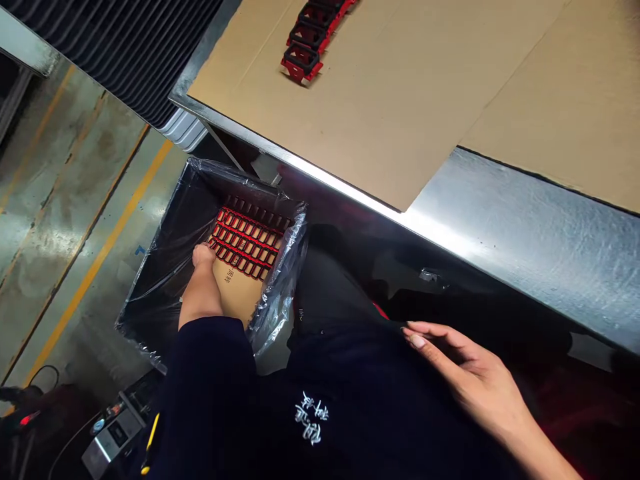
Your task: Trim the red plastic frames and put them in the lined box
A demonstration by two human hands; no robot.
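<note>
My left hand [203, 257] reaches down into a box lined with clear plastic film [287, 267] on the floor. Its fingers are curled against the near end of the rows of small red-and-black parts [247, 241] lying on a cardboard sheet [235, 290] inside the box; what the fingers hold, if anything, is hidden. My right hand [465, 377] rests with fingers stretched out on my dark trousers [345, 373] and holds nothing. On the table above, a row of the same red-and-black parts [307, 40] lies on a cardboard sheet [400, 100].
The metal table edge [500, 227] runs diagonally across the view above the box. A grey floor with yellow lines [95, 260] lies to the left. A small device with cables [113, 433] sits at the bottom left. A dark ribbed panel [125, 47] stands at the top left.
</note>
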